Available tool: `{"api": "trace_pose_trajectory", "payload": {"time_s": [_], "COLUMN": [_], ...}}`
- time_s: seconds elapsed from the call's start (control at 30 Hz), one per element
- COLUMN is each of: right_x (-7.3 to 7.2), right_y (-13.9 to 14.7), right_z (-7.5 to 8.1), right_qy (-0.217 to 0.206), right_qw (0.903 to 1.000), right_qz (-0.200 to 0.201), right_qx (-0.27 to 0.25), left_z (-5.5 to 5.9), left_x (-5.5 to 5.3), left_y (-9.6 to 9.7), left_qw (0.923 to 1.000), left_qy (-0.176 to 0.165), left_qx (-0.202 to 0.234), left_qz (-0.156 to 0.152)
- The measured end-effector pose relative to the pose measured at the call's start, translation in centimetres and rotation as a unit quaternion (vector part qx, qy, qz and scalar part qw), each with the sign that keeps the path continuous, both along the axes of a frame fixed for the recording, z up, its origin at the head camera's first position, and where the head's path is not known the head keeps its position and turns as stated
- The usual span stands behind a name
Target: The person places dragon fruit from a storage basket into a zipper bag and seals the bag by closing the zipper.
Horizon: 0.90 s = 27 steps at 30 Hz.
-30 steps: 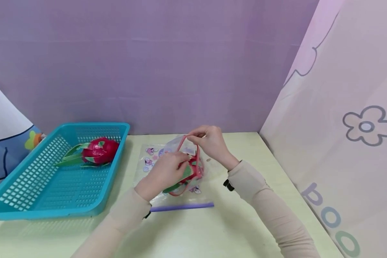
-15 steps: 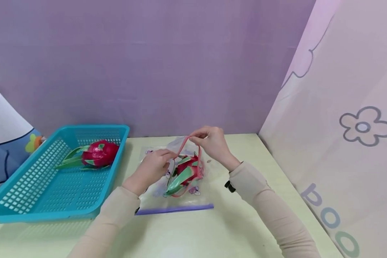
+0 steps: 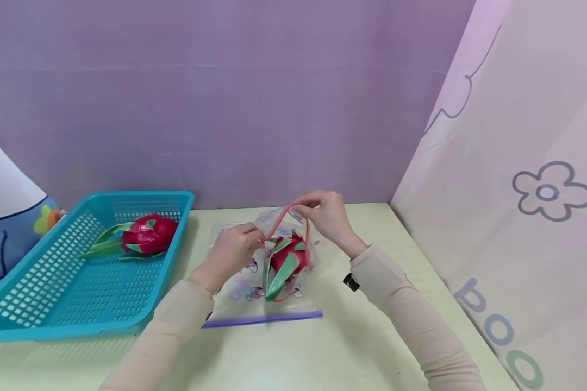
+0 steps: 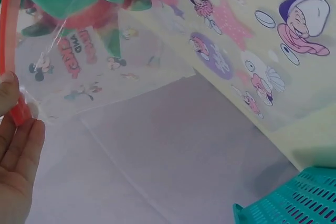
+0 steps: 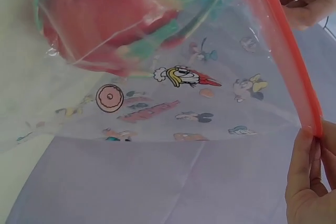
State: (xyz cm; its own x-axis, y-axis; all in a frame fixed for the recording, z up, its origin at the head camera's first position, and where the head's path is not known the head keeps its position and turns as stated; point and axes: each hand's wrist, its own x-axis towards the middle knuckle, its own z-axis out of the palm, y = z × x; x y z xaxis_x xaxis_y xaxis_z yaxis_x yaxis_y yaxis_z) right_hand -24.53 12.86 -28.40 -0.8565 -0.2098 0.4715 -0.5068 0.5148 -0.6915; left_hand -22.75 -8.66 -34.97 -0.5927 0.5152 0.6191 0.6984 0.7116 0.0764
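Observation:
A clear zip bag [image 5: 173, 108] with a red zip edge and printed cartoon figures is held up over the table. Inside it is a toy dragon fruit [image 3: 288, 259], red with green leaves, its leaf tips toward the bag's mouth. My left hand [image 3: 232, 251] pinches the red edge at its left end, thumb against fingers in the left wrist view. At the top right corner my right hand [image 3: 328, 218] pinches the same edge. Between the hands the mouth gapes. Beneath lies a second clear bag [image 3: 242, 304] with a purple zip edge.
A blue-green perforated basket [image 3: 163, 304] stands at the left with another toy dragon fruit [image 3: 149, 234] lying in it. A purple curtain [image 3: 293, 108] closes off the back. A pale printed wall [image 3: 509, 217] rises along the table's right side.
My left hand has drawn back left from over the fruit and now grips the left end of the red edge. The mouth is spread, and more of the fruit shows. My right hand keeps its grip.

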Motion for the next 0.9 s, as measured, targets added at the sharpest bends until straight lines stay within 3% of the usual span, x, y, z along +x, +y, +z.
{"api": "trace_pose_trajectory", "payload": {"time_s": [0.37, 0.63, 0.8, 0.9], "right_x": [-0.9, -0.8, -0.5, 0.1], "right_y": [1.0, 1.6, 2.3, 2.8], "right_z": [-0.9, -1.1, -1.2, -1.5], "right_qy": [0.008, -0.005, -0.028, -0.030], "right_qw": [0.9997, 0.9995, 0.9989, 0.9979], "right_qz": [-0.020, -0.013, -0.016, -0.010], "right_qx": [-0.012, -0.029, -0.034, -0.056], "left_z": [0.3, 0.7, 0.9, 1.1], "left_x": [-0.1, -0.3, -0.4, -0.4], "left_y": [-0.3, 0.1, 0.4, 0.5], "left_qw": [0.9939, 0.9872, 0.9841, 0.9844], "left_qy": [0.044, 0.074, 0.075, 0.058], "left_qx": [0.100, 0.138, 0.157, 0.163], "left_qz": [-0.011, -0.030, -0.036, -0.033]}}
